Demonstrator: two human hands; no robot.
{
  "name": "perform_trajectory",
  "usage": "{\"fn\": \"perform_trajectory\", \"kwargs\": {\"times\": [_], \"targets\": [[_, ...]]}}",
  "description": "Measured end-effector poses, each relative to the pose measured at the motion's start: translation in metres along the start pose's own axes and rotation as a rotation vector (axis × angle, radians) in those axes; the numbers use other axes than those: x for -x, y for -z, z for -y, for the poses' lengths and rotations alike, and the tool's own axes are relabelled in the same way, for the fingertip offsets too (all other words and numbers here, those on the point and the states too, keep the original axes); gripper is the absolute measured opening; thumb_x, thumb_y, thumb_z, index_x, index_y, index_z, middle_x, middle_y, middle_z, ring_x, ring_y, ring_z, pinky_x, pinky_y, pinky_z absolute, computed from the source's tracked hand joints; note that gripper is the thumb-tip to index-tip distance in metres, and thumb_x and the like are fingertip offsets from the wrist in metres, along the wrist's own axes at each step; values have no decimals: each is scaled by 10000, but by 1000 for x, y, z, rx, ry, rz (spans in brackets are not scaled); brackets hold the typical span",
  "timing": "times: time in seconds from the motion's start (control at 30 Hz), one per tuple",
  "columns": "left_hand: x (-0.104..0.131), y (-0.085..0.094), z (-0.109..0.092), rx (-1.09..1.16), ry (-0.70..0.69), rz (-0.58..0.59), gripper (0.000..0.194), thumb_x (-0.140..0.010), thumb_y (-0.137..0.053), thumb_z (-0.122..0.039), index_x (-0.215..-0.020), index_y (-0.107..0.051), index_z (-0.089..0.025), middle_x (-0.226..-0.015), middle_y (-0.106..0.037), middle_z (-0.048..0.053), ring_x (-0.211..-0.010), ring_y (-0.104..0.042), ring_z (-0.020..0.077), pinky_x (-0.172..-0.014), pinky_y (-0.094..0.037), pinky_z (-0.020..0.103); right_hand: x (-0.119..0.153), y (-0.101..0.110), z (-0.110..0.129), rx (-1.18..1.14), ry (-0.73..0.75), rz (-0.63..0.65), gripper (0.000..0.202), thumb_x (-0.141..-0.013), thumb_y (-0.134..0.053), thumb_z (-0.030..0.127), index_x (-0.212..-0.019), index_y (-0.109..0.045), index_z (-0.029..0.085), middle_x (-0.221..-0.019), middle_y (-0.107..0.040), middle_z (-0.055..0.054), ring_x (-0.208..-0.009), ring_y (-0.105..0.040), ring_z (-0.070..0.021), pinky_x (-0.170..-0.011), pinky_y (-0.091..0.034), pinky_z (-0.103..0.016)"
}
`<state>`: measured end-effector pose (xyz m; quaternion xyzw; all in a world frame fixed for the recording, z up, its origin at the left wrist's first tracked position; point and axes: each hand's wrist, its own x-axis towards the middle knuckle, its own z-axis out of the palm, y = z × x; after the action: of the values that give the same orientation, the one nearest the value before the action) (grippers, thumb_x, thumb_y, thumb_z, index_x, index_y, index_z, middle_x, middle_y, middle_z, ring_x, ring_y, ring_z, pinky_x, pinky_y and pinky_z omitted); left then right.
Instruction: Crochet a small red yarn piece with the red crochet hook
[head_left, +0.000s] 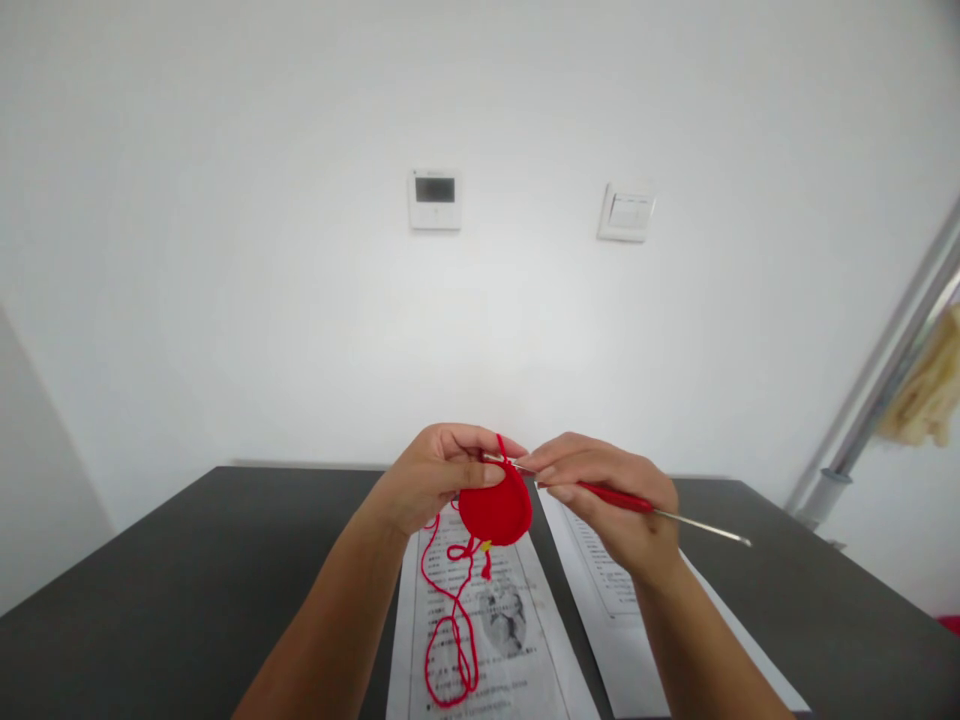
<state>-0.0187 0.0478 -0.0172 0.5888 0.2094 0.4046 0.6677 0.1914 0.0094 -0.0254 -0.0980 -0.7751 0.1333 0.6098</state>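
Note:
A round red crocheted piece [496, 510] is pinched between the thumb and fingers of my left hand [439, 475]. My right hand [611, 490] grips the red handle of a crochet hook [619, 499]; its metal shaft reaches left to the top edge of the piece, and a second metal end sticks out to the right. A strand of red yarn rises over my left fingers at the hook. Below the piece hang a small yellow bit [486, 546] and a short red tail. Loose red yarn [454, 598] trails down in loops over a printed sheet.
Two printed paper sheets [551, 660] lie on the dark table [247, 560], one under each hand. On the white wall behind are a thermostat panel [435, 202] and a light switch [626, 213]. A metal pole [885, 400] and beige cloth [926, 395] stand at right.

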Motion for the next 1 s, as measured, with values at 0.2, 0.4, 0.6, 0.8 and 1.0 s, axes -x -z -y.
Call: {"fn": "perform_trajectory", "kwargs": {"times": [0.2,0.4,0.6,0.8,1.0], "targets": [[2,0,-7,-52,-96,-81,300,-596,-963,-319,-813,-822,-169,-711,-779,34,-677,-689,158,-689,-534,277,-5,1,3,379,216,187,279,-1025,-591,173,-1275,-702,232,-1253,-788,-125,-1208,-724,-232,-995,-629,-435],[5,3,-16,-472,-218,-248,222,-754,-853,-371,-864,-842,-179,-922,-804,70,-889,-697,208,-828,-523,313,-4,-2,4,323,108,98,247,-1006,-577,121,-1142,-739,249,-1153,-814,-96,-1093,-763,-224,-927,-646,-411],[2,-10,-3,-67,-124,-173,675,-642,-948,-309,-1271,-738,-181,-848,-786,25,-774,-706,159,-754,-547,279,-3,-10,2,292,134,28,223,-982,-611,103,-1087,-761,231,-1098,-819,-96,-1015,-765,-220,-875,-637,-390],[7,-23,-4,-150,-181,-222,892,-658,-907,-255,-1472,-572,-112,-806,-732,0,-769,-674,153,-750,-543,273,-2,-17,-2,325,131,-70,219,-962,-646,105,-1063,-763,259,-988,-820,-64,-921,-764,-223,-789,-634,-373],[11,-34,-3,-479,-331,-466,686,-798,-755,-195,-1466,-601,-172,-837,-717,-7,-854,-659,178,-871,-527,306,3,-34,-11,449,-14,-105,183,-1008,-552,142,-1071,-677,259,-1028,-773,-69,-961,-738,-216,-862,-618,-371]]}}
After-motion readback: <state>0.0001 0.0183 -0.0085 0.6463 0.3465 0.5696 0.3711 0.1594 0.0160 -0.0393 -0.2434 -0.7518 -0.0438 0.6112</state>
